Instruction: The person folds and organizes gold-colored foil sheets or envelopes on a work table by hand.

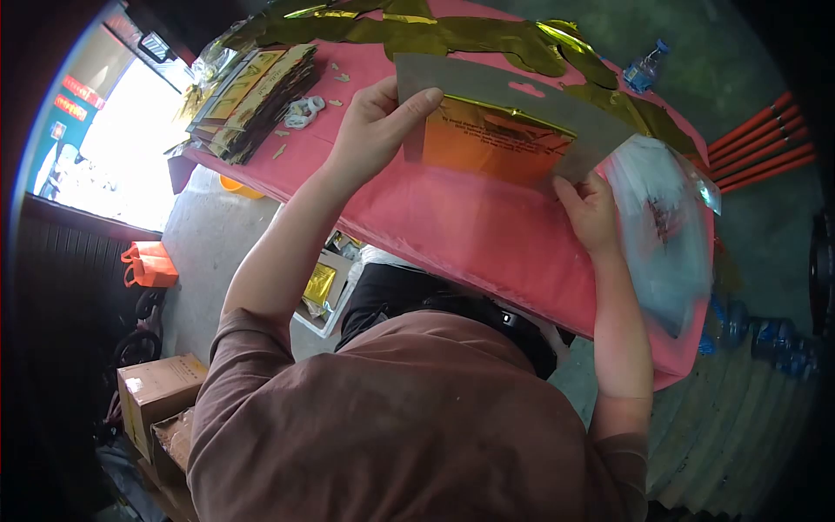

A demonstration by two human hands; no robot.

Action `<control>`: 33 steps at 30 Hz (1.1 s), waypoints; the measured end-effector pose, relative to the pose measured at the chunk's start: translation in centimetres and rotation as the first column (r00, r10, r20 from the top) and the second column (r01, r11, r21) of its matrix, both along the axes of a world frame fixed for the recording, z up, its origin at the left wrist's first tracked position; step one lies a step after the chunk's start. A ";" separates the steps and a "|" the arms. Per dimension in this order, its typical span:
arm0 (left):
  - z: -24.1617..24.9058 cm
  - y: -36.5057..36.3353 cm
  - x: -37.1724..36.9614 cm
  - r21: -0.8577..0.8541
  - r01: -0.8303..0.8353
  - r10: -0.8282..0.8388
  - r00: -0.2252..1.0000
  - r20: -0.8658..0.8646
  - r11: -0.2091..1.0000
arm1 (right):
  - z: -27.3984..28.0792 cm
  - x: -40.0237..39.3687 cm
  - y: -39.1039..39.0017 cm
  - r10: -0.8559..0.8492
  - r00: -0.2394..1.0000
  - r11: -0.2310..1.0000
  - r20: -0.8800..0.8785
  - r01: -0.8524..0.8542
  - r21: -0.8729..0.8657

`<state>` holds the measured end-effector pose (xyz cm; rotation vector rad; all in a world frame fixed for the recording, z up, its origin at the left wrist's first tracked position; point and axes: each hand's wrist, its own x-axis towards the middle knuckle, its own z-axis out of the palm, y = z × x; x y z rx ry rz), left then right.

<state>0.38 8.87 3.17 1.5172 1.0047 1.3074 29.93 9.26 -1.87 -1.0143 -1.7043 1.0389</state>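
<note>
Between both hands a clear plastic bag (474, 76) is held up over the pink-covered table (383, 204). It has a hang hole near its top edge and printed text. A shiny gold-orange foil piece (496, 143) shows through it, apparently inside. My left hand (378, 122) pinches the bag's left side, thumb on top. My right hand (589, 211) is closed on its lower right corner. To the right of that hand lies a pile of clear plastic bags (657, 217). Flat gold foil pieces (461, 36) are spread along the table's far edge.
A stack of packed gold pieces (252, 104) and a white coil (303, 111) lie at the table's left. A small water bottle (644, 70) is at the far right. Orange poles (765, 143), cardboard boxes (161, 387) and an orange bag (150, 264) stand around.
</note>
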 end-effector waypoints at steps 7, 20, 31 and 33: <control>-0.2 0.0 -0.1 0.134 0.053 -0.049 0.998 -0.037 0.990 | -0.2 0.0 0.0 -0.009 1.000 1.000 -0.005 0.009 -0.013; -1.9 0.0 -1.4 -0.156 0.032 0.007 0.970 0.241 0.987 | 0.5 -0.1 -0.1 0.117 0.943 0.939 -0.310 -0.207 -0.274; -4.1 -7.5 -5.1 -0.169 0.101 0.066 0.636 0.769 0.980 | 4.7 -7.9 -3.3 0.446 0.868 0.851 -0.217 -0.487 -0.195; -5.0 -8.1 -11.2 -0.096 0.159 -0.005 0.541 0.841 0.983 | 5.1 -9.2 -4.1 0.587 0.798 0.774 -0.136 -0.602 -0.197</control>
